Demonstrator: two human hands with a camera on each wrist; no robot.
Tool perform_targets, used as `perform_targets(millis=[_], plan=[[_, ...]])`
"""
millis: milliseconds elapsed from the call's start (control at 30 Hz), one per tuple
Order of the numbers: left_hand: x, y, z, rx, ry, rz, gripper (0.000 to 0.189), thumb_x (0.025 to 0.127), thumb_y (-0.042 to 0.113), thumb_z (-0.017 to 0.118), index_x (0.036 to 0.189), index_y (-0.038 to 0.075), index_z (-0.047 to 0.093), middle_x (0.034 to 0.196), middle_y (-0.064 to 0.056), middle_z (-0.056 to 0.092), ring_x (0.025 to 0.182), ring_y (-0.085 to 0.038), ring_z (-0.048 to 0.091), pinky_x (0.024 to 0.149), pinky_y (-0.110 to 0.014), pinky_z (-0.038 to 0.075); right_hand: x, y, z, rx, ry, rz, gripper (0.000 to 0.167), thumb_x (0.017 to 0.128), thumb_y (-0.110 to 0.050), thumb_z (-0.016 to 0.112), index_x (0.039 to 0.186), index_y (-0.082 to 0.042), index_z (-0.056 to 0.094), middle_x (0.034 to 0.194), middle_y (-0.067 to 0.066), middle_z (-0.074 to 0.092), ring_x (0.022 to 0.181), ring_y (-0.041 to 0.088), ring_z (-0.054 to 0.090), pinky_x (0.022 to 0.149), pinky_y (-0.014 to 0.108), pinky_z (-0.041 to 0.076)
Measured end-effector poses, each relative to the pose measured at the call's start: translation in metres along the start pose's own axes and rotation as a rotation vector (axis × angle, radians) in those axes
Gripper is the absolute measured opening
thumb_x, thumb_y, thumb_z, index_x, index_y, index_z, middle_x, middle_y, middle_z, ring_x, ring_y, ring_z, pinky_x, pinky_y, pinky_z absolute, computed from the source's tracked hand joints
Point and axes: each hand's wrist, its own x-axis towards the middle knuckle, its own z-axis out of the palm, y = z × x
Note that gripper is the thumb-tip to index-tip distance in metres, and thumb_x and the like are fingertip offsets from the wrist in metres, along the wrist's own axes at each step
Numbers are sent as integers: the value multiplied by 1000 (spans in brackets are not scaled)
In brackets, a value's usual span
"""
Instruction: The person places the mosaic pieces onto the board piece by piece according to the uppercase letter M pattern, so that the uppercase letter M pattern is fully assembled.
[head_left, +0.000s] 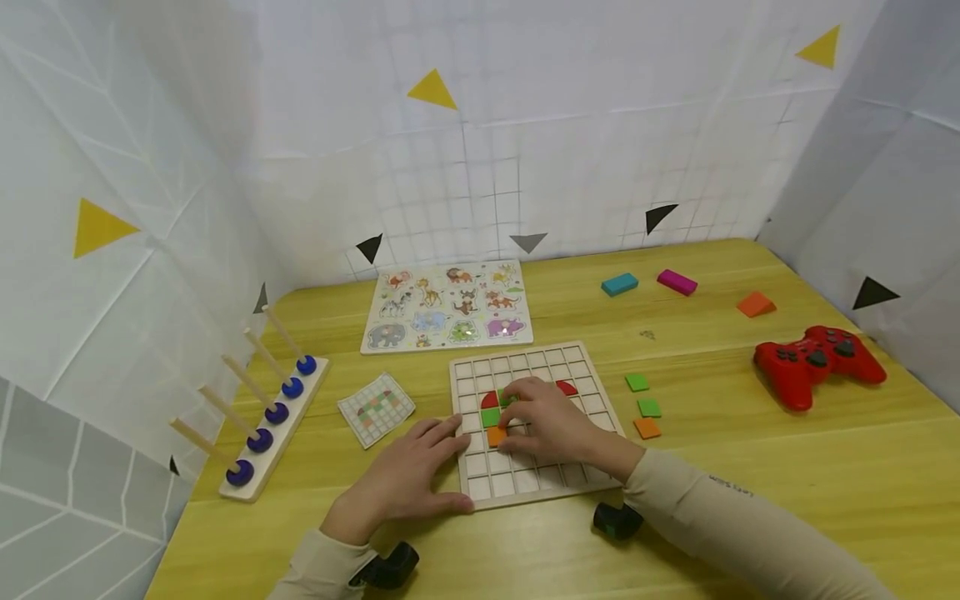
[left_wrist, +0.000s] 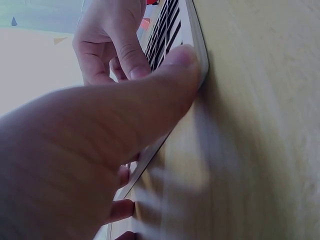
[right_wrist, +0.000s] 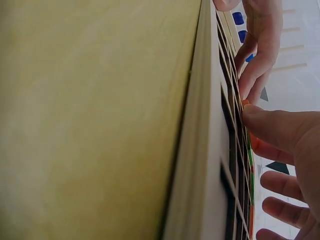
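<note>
My right hand [head_left: 547, 421] is over the wooden grid board [head_left: 527, 482]. Its thumb and index finger pinch an orange square tile [head_left: 495, 437] at a cell left of the board's middle. Just above lie a green tile [head_left: 491, 417] and a rounded red tile [head_left: 487, 401]; another red tile [head_left: 567, 387] shows beyond the hand, which hides part of the pattern. My left hand [head_left: 408, 477] rests at the board's left edge, fingers extended along it. In the left wrist view its thumb [left_wrist: 172, 70] touches the near corner. A small pattern card [head_left: 377, 410] lies left of the board.
Two loose green tiles [head_left: 648, 408] and an orange tile [head_left: 647, 428] lie right of the board. Farther right is a red game controller [head_left: 817, 362]. An animal puzzle [head_left: 447, 307] lies behind, a peg stand [head_left: 288, 417] at left. Blue, magenta and orange blocks [head_left: 755, 304] stand farther back.
</note>
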Motion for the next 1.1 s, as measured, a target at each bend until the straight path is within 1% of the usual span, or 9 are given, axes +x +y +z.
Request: perform_targets(millis=[167, 333, 500, 667, 833, 933, 1100], plan=[[-1, -1, 1, 8, 6, 5, 81, 82, 68, 63, 146, 20, 49, 161, -5, 34, 144, -27, 36, 109, -47, 42, 0, -2, 2, 16, -1, 16, 21, 81, -36, 80, 91, -18, 76, 118, 6, 64, 118, 26, 55, 100, 47, 46], [-1, -2, 1, 0, 19, 11, 80, 83, 67, 64, 145, 19, 50, 160, -6, 35, 142, -28, 37, 108, -49, 43, 1, -2, 4, 9, -18, 48, 22, 82, -38, 79, 94, -20, 76, 118, 4, 64, 118, 24, 55, 100, 46, 46], [-1, -1, 0, -10, 20, 14, 80, 83, 67, 64, 145, 18, 49, 160, -7, 35, 143, -29, 37, 108, -49, 43, 0, -3, 2, 27, -27, 71, 23, 82, -39, 79, 94, -20, 77, 118, 4, 64, 119, 24, 55, 102, 46, 45], [-1, -1, 0, -11, 17, 11, 80, 83, 67, 64, 145, 19, 50, 160, -6, 35, 143, -29, 37, 109, -49, 43, -1, -3, 1, 26, -21, 60, 22, 82, -37, 79, 93, -19, 77, 118, 5, 65, 117, 26, 56, 101, 47, 46], [-1, -1, 1, -17, 11, 10, 81, 82, 68, 64, 145, 19, 50, 160, -6, 35, 143, -29, 37, 109, -49, 42, -1, -2, 4, 8, -4, 40, 21, 82, -37, 79, 92, -19, 77, 116, 5, 66, 115, 25, 58, 99, 46, 47], [0, -1, 2, -10, 10, 7, 81, 82, 69, 63, 146, 20, 49, 160, -5, 35, 143, -27, 37, 109, -48, 43, 0, -2, 5, 3, 10, 35, 21, 81, -38, 80, 91, -20, 77, 115, 5, 66, 114, 25, 58, 98, 46, 48], [-1, -2, 2, -3, 13, 1, 81, 82, 69, 63, 146, 20, 49, 161, -4, 34, 143, -26, 37, 109, -48, 42, -1, -2, 1, -6, 16, 37, 20, 82, -38, 79, 91, -20, 77, 116, 5, 66, 115, 25, 58, 97, 46, 48]])
